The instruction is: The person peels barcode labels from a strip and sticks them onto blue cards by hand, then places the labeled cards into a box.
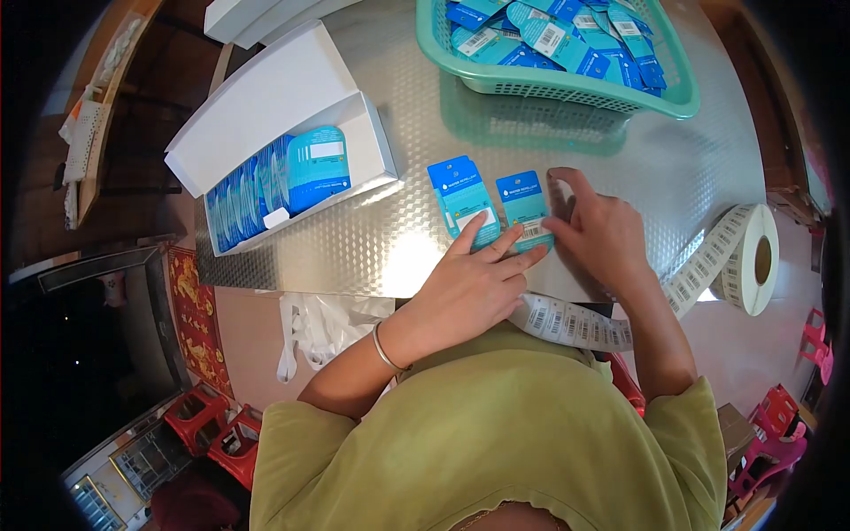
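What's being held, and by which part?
The left hand seems to hold the barcoded card down by its lower end; the right hand touches its right edge.

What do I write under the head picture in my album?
Left hand resting on blue cards, right hand at their edge.

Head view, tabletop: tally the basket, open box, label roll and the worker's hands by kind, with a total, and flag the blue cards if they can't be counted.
Green basket: 1
Open white box: 1
Label roll: 1
Left hand and right hand: 2
Total: 5
Blue cards: they overlap, so no reliable count.
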`<state>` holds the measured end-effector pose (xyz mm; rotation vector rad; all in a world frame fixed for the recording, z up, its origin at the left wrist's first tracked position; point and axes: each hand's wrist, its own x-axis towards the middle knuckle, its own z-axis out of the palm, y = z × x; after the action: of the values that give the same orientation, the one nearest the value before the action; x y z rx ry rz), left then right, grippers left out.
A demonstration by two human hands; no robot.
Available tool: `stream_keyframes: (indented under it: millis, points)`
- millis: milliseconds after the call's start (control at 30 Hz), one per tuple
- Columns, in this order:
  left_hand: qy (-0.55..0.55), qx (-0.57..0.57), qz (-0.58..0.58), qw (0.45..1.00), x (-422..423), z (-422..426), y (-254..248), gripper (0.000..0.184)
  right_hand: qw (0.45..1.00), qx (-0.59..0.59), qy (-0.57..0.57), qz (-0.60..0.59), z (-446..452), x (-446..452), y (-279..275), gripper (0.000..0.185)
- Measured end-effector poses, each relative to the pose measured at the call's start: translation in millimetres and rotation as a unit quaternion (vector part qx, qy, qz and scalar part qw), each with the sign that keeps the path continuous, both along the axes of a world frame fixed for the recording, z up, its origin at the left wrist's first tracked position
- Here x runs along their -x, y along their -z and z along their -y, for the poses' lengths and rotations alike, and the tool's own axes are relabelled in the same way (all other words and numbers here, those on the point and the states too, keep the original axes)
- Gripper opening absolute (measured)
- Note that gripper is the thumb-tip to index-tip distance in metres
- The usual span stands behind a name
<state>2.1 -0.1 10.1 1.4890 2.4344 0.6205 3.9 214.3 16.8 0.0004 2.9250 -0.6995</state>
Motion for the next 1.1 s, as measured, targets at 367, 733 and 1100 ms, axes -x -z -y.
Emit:
stream_keyframes:
  millis: [367,733,1100]
  points:
    - [0.007,0.0,-0.003,1.0,1.1,0.5,-1.1,0.018,0.971,0.106,-0.183,-0.114,-8.7,9.6,13.5,0.06]
    - [0.002,0.002,-0.013,1.0,-4.5,-1.0,2.1,0.02,0.971,0.109,-0.183,-0.107,-8.4,11.2,13.1,0.068]
    - [-0.002,0.006,-0.01,1.0,-5.8,-1.5,-1.3,0.02,0.968,0.138,-0.176,-0.112,-8.3,11.5,13.4,0.062]
